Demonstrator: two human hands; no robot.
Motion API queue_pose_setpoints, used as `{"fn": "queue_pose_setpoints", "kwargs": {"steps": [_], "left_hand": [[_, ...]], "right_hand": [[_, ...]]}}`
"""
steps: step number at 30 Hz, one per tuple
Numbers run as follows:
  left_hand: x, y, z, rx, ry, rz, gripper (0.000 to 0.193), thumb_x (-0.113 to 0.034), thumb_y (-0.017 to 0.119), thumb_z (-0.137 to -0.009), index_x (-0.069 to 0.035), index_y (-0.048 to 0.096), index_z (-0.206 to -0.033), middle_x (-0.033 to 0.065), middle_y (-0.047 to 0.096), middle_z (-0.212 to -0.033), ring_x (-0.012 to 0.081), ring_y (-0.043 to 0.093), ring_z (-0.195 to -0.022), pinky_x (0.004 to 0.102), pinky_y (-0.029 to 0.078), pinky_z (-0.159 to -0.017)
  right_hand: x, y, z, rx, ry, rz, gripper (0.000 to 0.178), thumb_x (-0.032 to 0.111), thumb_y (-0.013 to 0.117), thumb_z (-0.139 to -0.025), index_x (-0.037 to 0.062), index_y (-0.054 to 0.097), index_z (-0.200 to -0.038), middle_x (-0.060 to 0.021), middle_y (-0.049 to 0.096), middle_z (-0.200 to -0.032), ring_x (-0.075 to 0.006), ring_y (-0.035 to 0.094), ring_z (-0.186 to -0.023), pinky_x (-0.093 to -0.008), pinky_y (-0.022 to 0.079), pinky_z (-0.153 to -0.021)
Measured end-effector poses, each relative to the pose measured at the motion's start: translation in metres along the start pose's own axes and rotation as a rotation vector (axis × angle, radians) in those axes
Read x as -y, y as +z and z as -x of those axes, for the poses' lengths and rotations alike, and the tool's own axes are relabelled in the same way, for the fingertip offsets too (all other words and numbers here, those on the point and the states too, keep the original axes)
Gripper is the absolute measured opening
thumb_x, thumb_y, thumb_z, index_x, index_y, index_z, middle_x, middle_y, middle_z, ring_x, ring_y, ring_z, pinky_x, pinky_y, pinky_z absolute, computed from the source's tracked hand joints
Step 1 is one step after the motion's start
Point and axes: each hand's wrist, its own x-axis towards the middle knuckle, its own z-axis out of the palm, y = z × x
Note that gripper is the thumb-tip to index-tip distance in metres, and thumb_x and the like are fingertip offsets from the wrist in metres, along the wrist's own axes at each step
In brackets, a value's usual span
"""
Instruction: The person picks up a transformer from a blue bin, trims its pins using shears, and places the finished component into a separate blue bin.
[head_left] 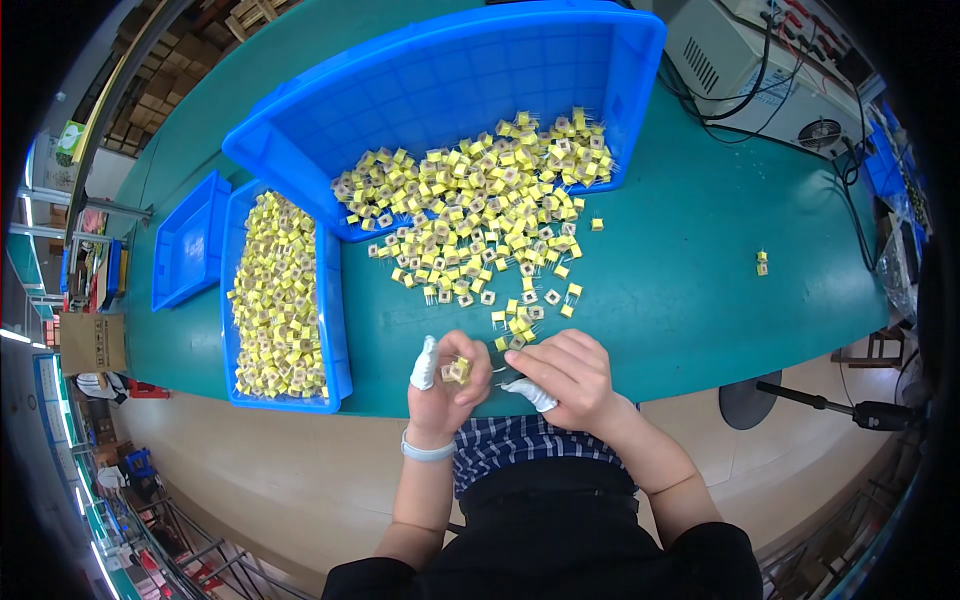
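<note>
My left hand [445, 392], its thumb wrapped in white tape, curls around a few small yellow-wrapped transformers [458, 371] with thin metal pins. Just to its right, my right hand [572, 378] is closed, with the index finger stretched toward the left hand and the taped thumb underneath. Thin shiny slivers show by its fingertips, too small to name. Beyond both hands, a loose heap of the same transformers [450, 245] spills from a large blue bin [440, 85] tipped on its side toward me.
At left, a blue tray [336, 375] is filled with more transformers, and a smaller blue tray [190, 245] lies beside it. A grey electrical instrument [750, 75] with cables stands at the back right of the green table [700, 300]. Two stray transformers [762, 264] lie on the right.
</note>
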Motion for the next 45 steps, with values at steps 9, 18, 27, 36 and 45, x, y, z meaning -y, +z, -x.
{"fn": "queue_pose_setpoints", "kwargs": {"steps": [9,18,27,36,45], "left_hand": [[-0.014,0.032,-0.003,-0.476,0.178,-1.302,0.016,-0.010,0.079,-0.084,-0.004,0.070,-0.096,0.0013,0.062,-0.078,0.0146,0.061,-0.071,0.0288,0.049,-0.063],[-0.001,0.041,-0.011,-0.341,0.302,-1.901,0.026,-0.003,0.078,-0.073,-0.012,0.072,-0.097,0.0054,0.065,-0.080,0.0271,0.066,-0.068,0.0369,0.051,-0.059],[-0.008,0.040,-0.009,-0.314,0.200,-1.904,0.023,-0.005,0.077,-0.076,-0.010,0.072,-0.098,0.0060,0.066,-0.080,0.0284,0.066,-0.069,0.0372,0.052,-0.060],[-0.010,0.038,-0.003,-0.457,0.072,-1.309,0.018,-0.010,0.075,-0.087,-0.005,0.068,-0.103,0.0015,0.066,-0.083,0.0095,0.061,-0.073,0.0264,0.049,-0.065],[0.004,0.021,-0.003,-0.296,-0.079,-0.792,0.033,-0.013,0.073,-0.089,-0.002,0.060,-0.117,0.0007,0.065,-0.096,0.0078,0.059,-0.090,0.0235,0.046,-0.081]], "right_hand": [[0.000,0.000,0.001,-0.050,0.032,-0.002,0.039,0.010,0.074,-0.067,-0.0007,0.072,-0.105,-0.0110,0.071,-0.090,-0.0263,0.067,-0.074,-0.0368,0.050,-0.065],[-0.001,0.000,0.000,-0.081,0.035,-0.005,0.039,0.009,0.074,-0.068,-0.0006,0.072,-0.106,-0.0105,0.071,-0.090,-0.0264,0.066,-0.073,-0.0362,0.049,-0.064],[-0.001,0.001,0.000,-0.097,0.039,-0.005,0.039,0.010,0.075,-0.070,-0.0004,0.071,-0.107,-0.0098,0.070,-0.088,-0.0261,0.066,-0.072,-0.0363,0.048,-0.063],[-0.001,0.000,0.000,-0.082,0.056,-0.003,0.041,0.009,0.074,-0.068,-0.0003,0.071,-0.107,-0.0105,0.071,-0.089,-0.0269,0.066,-0.073,-0.0368,0.049,-0.064],[0.001,0.001,-0.002,-0.100,0.086,0.006,0.037,0.007,0.073,-0.068,-0.0002,0.071,-0.104,-0.0123,0.071,-0.095,-0.0275,0.068,-0.075,-0.0368,0.049,-0.065]]}}
